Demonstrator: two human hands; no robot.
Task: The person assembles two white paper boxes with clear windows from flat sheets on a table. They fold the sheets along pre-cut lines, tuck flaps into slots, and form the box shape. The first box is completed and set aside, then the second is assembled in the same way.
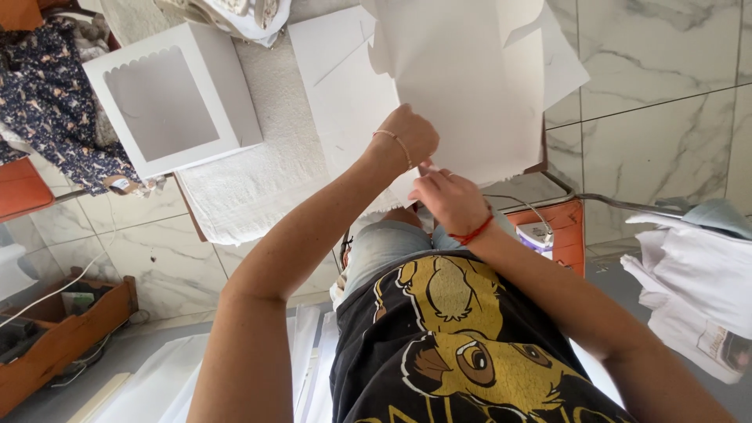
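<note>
- The person stands over a flat white cardboard sheet [462, 86], an unfolded box blank that lies on the table's white towel [251, 180].
- The left hand [407, 135] is closed like a fist on the sheet's near edge; the right hand [448, 200], just beside it, pinches the same edge with narrow fingers.
- To fold well, I think both hands should press along the crease line, keeping the sheet flat so it does not bend elsewhere.
- Left of the sheet stands a finished white box with window lid [168, 106]; it is apart, not blocking.
- More flat white sheets [157, 384] lie on the floor, far from the sheet.
</note>
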